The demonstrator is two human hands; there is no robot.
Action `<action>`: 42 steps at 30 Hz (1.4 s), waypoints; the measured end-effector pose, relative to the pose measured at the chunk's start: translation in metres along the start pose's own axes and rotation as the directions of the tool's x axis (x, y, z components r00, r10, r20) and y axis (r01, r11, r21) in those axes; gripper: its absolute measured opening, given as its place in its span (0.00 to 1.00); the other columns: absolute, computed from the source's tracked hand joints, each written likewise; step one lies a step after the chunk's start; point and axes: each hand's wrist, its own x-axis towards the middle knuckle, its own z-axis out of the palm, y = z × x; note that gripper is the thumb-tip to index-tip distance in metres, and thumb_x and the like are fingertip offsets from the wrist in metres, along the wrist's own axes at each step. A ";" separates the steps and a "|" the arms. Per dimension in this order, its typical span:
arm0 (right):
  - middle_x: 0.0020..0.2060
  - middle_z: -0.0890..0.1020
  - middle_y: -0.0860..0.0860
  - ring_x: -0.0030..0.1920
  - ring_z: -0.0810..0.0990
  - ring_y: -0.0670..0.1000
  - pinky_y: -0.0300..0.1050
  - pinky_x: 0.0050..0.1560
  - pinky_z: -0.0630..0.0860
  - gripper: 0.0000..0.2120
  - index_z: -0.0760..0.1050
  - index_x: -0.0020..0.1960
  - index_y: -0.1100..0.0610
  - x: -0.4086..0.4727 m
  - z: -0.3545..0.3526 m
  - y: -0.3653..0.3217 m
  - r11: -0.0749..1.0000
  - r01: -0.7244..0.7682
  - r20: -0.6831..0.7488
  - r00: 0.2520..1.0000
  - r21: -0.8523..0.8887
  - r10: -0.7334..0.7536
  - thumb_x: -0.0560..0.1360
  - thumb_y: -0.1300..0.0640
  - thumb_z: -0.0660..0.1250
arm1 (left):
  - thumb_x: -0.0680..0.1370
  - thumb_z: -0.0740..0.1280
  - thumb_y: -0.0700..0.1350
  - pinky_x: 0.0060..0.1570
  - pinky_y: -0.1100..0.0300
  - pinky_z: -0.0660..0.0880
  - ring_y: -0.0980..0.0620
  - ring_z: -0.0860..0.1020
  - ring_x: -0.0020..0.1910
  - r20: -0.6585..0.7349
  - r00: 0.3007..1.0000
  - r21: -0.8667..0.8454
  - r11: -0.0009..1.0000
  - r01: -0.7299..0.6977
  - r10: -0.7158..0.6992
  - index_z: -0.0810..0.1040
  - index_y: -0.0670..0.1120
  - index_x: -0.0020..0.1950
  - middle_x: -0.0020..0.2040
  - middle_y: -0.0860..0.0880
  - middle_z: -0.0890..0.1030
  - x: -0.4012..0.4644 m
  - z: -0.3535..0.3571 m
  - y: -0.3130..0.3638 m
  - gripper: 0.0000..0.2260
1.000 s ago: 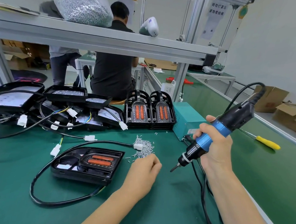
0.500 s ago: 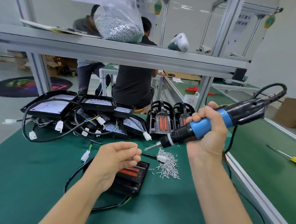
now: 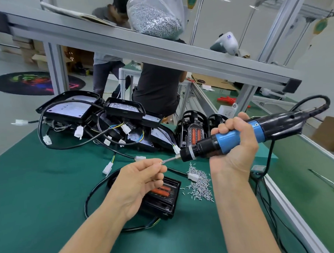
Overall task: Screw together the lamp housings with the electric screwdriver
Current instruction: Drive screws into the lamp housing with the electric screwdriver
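Observation:
My right hand [image 3: 237,150] grips the blue and black electric screwdriver [image 3: 238,138], held level above the bench with its bit pointing left. My left hand [image 3: 139,182] pinches a small screw [image 3: 161,162] between thumb and fingertips, right at the tip of the bit. Below my left hand a black lamp housing [image 3: 163,198] with orange lenses lies flat on the green mat, partly hidden by the hand, its black cable looping round it. A loose pile of silver screws [image 3: 199,184] lies just right of it.
A heap of black housings with wires and white plugs [image 3: 109,124] fills the back left. Two upright housings [image 3: 194,133] stand behind the screwdriver. A teal box [image 3: 271,156] and a yellow-handled screwdriver [image 3: 329,183] sit at right. An overhead rail [image 3: 159,49] carries a screw bag; people sit beyond.
My left hand has risen and moved right, bringing the screw to the bit tip. The screwdriver has swung from pointing down to lying level. My view has shifted left and closer.

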 end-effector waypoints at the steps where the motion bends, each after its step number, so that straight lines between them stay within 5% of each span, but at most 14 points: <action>1: 0.28 0.73 0.47 0.26 0.72 0.44 0.36 0.32 0.73 0.09 0.72 0.46 0.54 0.000 0.000 0.000 1.000 0.000 0.000 1.000 -0.003 0.000 0.71 0.67 0.62 | 0.67 0.69 0.38 0.31 0.64 0.78 0.55 0.77 0.29 0.001 1.000 -0.004 1.000 0.003 -0.003 0.79 0.37 0.46 0.36 0.45 0.82 0.000 0.000 0.000 0.09; 10: 0.28 0.72 0.47 0.27 0.71 0.44 0.37 0.32 0.73 0.11 0.72 0.47 0.54 -0.001 -0.002 0.005 0.999 0.030 0.004 1.000 -0.025 -0.030 0.67 0.65 0.63 | 0.69 0.69 0.37 0.31 0.65 0.78 0.55 0.78 0.29 -0.049 0.998 -0.094 0.995 -0.035 0.031 0.80 0.36 0.47 0.36 0.44 0.82 0.002 0.003 -0.006 0.09; 15: 0.27 0.72 0.47 0.26 0.71 0.45 0.37 0.32 0.72 0.12 0.72 0.46 0.54 -0.003 -0.002 0.008 0.999 0.044 -0.043 0.998 -0.018 -0.045 0.65 0.65 0.63 | 0.73 0.67 0.31 0.33 0.64 0.78 0.55 0.79 0.30 -0.131 0.965 0.087 0.973 -0.215 0.225 0.81 0.38 0.43 0.35 0.43 0.83 0.004 0.002 -0.011 0.05; 19: 0.27 0.72 0.47 0.26 0.70 0.45 0.37 0.32 0.72 0.12 0.72 0.46 0.54 -0.004 -0.002 0.009 0.999 0.043 -0.052 0.998 -0.021 -0.044 0.64 0.65 0.64 | 0.73 0.68 0.32 0.34 0.65 0.78 0.54 0.80 0.33 -0.085 0.971 0.139 0.967 -0.213 0.225 0.83 0.41 0.42 0.37 0.43 0.84 0.004 -0.002 -0.011 0.06; 23: 0.27 0.72 0.47 0.27 0.71 0.45 0.37 0.33 0.73 0.11 0.72 0.46 0.54 -0.001 -0.009 0.006 1.000 0.022 -0.057 0.998 -0.006 -0.022 0.73 0.69 0.60 | 0.70 0.74 0.40 0.44 0.71 0.74 0.61 0.79 0.42 -0.044 0.932 0.444 0.843 -0.305 0.360 0.84 0.51 0.48 0.47 0.54 0.84 0.006 -0.022 0.008 0.09; 26: 0.27 0.73 0.47 0.27 0.71 0.45 0.37 0.34 0.73 0.11 0.72 0.46 0.54 0.002 -0.017 0.002 0.999 0.034 -0.027 0.999 -0.029 -0.034 0.71 0.68 0.61 | 0.74 0.70 0.52 0.51 0.60 0.73 0.58 0.78 0.46 -0.287 0.845 0.732 0.673 -0.111 0.451 0.79 0.53 0.48 0.47 0.56 0.81 0.004 -0.062 0.026 0.06; 29: 0.27 0.73 0.47 0.27 0.71 0.45 0.38 0.34 0.73 0.12 0.72 0.47 0.54 0.003 -0.025 0.001 0.996 0.046 -0.001 0.999 -0.081 -0.046 0.66 0.67 0.62 | 0.72 0.62 0.68 0.36 0.57 0.73 0.50 0.76 0.34 -0.409 0.897 0.794 0.550 0.259 0.167 0.76 0.49 0.47 0.42 0.48 0.80 -0.004 -0.091 0.022 0.22; 31: 0.27 0.72 0.47 0.28 0.72 0.46 0.38 0.35 0.74 0.13 0.72 0.47 0.54 0.004 -0.029 0.003 0.991 0.057 0.018 0.998 -0.122 -0.055 0.66 0.68 0.62 | 0.69 0.61 0.71 0.25 0.61 0.70 0.50 0.74 0.25 -0.397 0.916 0.740 0.573 0.353 -0.053 0.76 0.47 0.48 0.41 0.45 0.81 -0.006 -0.087 0.014 0.27; 33: 0.27 0.72 0.47 0.28 0.72 0.46 0.39 0.36 0.74 0.13 0.72 0.47 0.53 0.004 -0.033 0.005 0.983 0.066 0.031 0.998 -0.171 -0.062 0.67 0.68 0.62 | 0.69 0.68 0.66 0.24 0.61 0.72 0.50 0.76 0.24 -0.376 0.918 0.633 0.690 0.352 -0.124 0.77 0.48 0.49 0.45 0.48 0.81 -0.001 -0.079 0.006 0.23; 37: 0.27 0.72 0.47 0.28 0.73 0.47 0.40 0.36 0.73 0.14 0.73 0.47 0.53 0.003 -0.040 0.005 0.966 0.088 0.060 0.995 -0.244 -0.076 0.67 0.69 0.63 | 0.68 0.76 0.39 0.35 0.55 0.79 0.49 0.81 0.33 -0.372 0.927 0.490 0.838 0.241 -0.049 0.80 0.42 0.46 0.39 0.47 0.85 0.010 -0.069 -0.012 0.09; 42: 0.26 0.73 0.47 0.29 0.73 0.47 0.41 0.37 0.73 0.14 0.72 0.49 0.54 0.004 -0.048 -0.001 0.950 0.109 0.114 0.990 -0.293 -0.078 0.67 0.68 0.63 | 0.66 0.73 0.27 0.32 0.55 0.80 0.51 0.81 0.30 -0.386 0.920 0.411 0.906 0.103 0.070 0.80 0.43 0.45 0.35 0.47 0.85 0.007 -0.070 -0.027 0.14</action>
